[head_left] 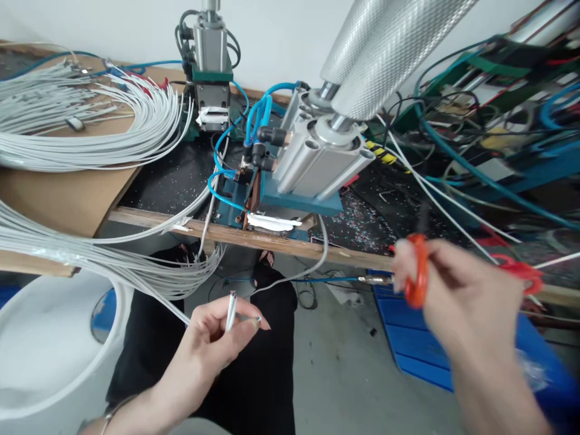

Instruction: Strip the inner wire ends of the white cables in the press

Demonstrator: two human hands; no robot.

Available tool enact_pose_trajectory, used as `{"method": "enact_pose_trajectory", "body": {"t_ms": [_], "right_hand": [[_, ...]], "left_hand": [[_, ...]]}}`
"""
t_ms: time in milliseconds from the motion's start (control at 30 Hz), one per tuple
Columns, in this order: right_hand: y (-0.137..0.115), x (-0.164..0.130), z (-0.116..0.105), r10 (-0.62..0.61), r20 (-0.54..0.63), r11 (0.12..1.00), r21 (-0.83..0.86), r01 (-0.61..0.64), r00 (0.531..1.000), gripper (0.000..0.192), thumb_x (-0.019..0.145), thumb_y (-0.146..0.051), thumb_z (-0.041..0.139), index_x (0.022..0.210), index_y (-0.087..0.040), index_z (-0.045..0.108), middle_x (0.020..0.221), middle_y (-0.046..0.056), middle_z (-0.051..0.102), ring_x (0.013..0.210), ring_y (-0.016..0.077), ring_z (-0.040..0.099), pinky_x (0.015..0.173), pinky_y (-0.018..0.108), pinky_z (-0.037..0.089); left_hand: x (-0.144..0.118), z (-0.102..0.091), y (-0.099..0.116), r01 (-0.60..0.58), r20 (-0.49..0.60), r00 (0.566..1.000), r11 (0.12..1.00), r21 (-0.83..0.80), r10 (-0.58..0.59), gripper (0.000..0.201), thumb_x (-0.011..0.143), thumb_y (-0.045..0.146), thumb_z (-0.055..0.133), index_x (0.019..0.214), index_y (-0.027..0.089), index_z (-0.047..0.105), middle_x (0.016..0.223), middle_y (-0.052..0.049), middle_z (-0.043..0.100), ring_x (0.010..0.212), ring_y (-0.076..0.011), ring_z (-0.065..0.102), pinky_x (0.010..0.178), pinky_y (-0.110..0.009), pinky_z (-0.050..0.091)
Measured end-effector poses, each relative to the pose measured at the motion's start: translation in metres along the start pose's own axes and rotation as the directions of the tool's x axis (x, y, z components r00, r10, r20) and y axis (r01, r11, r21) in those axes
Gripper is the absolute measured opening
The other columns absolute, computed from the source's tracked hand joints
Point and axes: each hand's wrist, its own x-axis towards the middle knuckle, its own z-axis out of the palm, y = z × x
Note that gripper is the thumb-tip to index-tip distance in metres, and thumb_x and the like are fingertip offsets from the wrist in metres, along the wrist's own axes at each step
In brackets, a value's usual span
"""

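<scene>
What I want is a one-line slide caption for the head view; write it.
Left hand holding a white cable, right hand holding orange-handled scissors, before a bench-mounted pneumatic cylinder.

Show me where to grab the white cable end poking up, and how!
I'd come from above and pinch the cable end just under its tip. It's thin and stands nearly upright, and the left grip closes around it lower down, so that short top stretch seems freest.

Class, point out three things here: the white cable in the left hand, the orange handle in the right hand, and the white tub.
White cable (231,313): head view, on its upward-pointing end.
Orange handle (422,272): head view, on its loop, blurred.
White tub (121,317): head view, on its rim.
</scene>
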Motion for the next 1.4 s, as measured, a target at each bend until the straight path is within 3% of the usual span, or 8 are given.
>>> {"method": "enact_pose_trajectory", "body": {"t_ms": [167, 400, 833, 967, 1100, 1167, 1267, 1400], "right_hand": [[-0.053, -0.085, 0.021, -0.108, 0.659, 0.994, 0.084, 0.070, 0.745, 0.037, 0.082, -0.035, 0.076, 0.067, -0.024, 0.044, 0.062, -0.004, 0.049, 0.054, 0.0133, 0.043, 0.049, 0.027, 0.035], [-0.066, -0.096, 0.038, -0.115, 0.744, 0.993, 0.076, 0.088, 0.658, 0.043, 0.085, -0.025, 0.062, 0.063, -0.023, 0.025, 0.057, -0.006, 0.035, 0.051, 0.0100, 0.030, 0.047, 0.027, 0.024], [-0.063, -0.098, 0.040, -0.157, 0.723, 0.986, 0.152, 0.066, 0.672, 0.025, 0.069, -0.002, 0.053, 0.056, -0.020, 0.040, 0.050, -0.009, 0.039, 0.046, 0.0058, 0.034, 0.044, 0.020, 0.024], [-0.055, -0.097, 0.041, -0.208, 0.561, 0.975, 0.185, 0.124, 0.801, 0.032, 0.076, -0.006, 0.057, 0.054, -0.019, 0.037, 0.050, -0.008, 0.036, 0.045, 0.0053, 0.031, 0.043, 0.020, 0.023], [-0.047, -0.091, 0.035, -0.038, 0.322, 0.986, 0.168, -0.017, 0.946, 0.044, 0.089, -0.030, 0.071, 0.052, -0.019, 0.050, 0.047, -0.006, 0.038, 0.043, 0.0071, 0.032, 0.043, 0.024, 0.024], [-0.047, -0.088, 0.031, 0.114, 0.282, 0.968, 0.184, -0.170, 0.953, 0.041, 0.085, -0.040, 0.077, 0.054, -0.020, 0.060, 0.045, -0.005, 0.043, 0.042, 0.0089, 0.037, 0.044, 0.025, 0.027], [-0.052, -0.086, 0.027, 0.269, 0.285, 0.911, 0.235, -0.339, 0.920, 0.035, 0.075, -0.049, 0.085, 0.059, -0.022, 0.070, 0.045, -0.004, 0.048, 0.043, 0.0107, 0.042, 0.046, 0.026, 0.032], [-0.063, -0.084, 0.034, 0.239, 0.294, 0.875, 0.347, -0.337, 0.925, 0.021, 0.076, -0.043, 0.085, 0.067, -0.025, 0.079, 0.045, -0.004, 0.050, 0.044, 0.0111, 0.043, 0.047, 0.027, 0.036]], "left_hand": [[-0.005, 0.004, -0.004, -0.060, -0.024, 0.998, 0.988, 0.140, 0.064, 0.037, 0.094, 0.055, 0.067, 0.087, 0.020, 0.076, 0.062, 0.004, 0.039, 0.057, -0.0110, 0.028, 0.055, -0.029, 0.021], [-0.008, 0.008, -0.004, -0.101, -0.023, 0.994, 0.983, 0.151, 0.105, 0.036, 0.095, 0.053, 0.066, 0.084, 0.019, 0.072, 0.058, 0.006, 0.035, 0.056, -0.0108, 0.024, 0.053, -0.028, 0.020], [-0.006, 0.006, -0.007, -0.139, -0.042, 0.988, 0.967, 0.214, 0.152, 0.036, 0.097, 0.049, 0.064, 0.083, 0.017, 0.073, 0.061, 0.005, 0.036, 0.057, -0.0105, 0.026, 0.052, -0.026, 0.023], [-0.004, 0.005, -0.007, -0.067, -0.020, 0.997, 0.989, 0.135, 0.071, 0.036, 0.095, 0.052, 0.067, 0.092, 0.018, 0.080, 0.059, 0.005, 0.041, 0.052, -0.0084, 0.029, 0.049, -0.024, 0.025], [0.001, 0.000, -0.005, -0.047, -0.017, 0.999, 0.999, -0.003, 0.047, 0.031, 0.091, 0.050, 0.073, 0.093, 0.021, 0.086, 0.077, -0.003, 0.066, 0.064, -0.0106, 0.055, 0.061, -0.021, 0.044], [0.004, -0.004, -0.003, -0.085, -0.030, 0.996, 0.994, -0.062, 0.084, 0.026, 0.090, 0.045, 0.077, 0.086, 0.022, 0.087, 0.093, -0.005, 0.073, 0.083, -0.0135, 0.063, 0.077, -0.021, 0.049], [0.007, -0.008, -0.003, -0.021, 0.037, 0.999, 0.983, -0.185, 0.028, 0.023, 0.084, 0.044, 0.084, 0.083, 0.021, 0.084, 0.069, 0.000, 0.063, 0.062, -0.0087, 0.057, 0.061, -0.018, 0.045], [0.004, -0.008, -0.006, 0.044, 0.086, 0.996, 0.969, -0.242, -0.024, 0.028, 0.080, 0.047, 0.086, 0.085, 0.020, 0.080, 0.060, 0.005, 0.048, 0.050, -0.0060, 0.039, 0.047, -0.018, 0.029]]}}
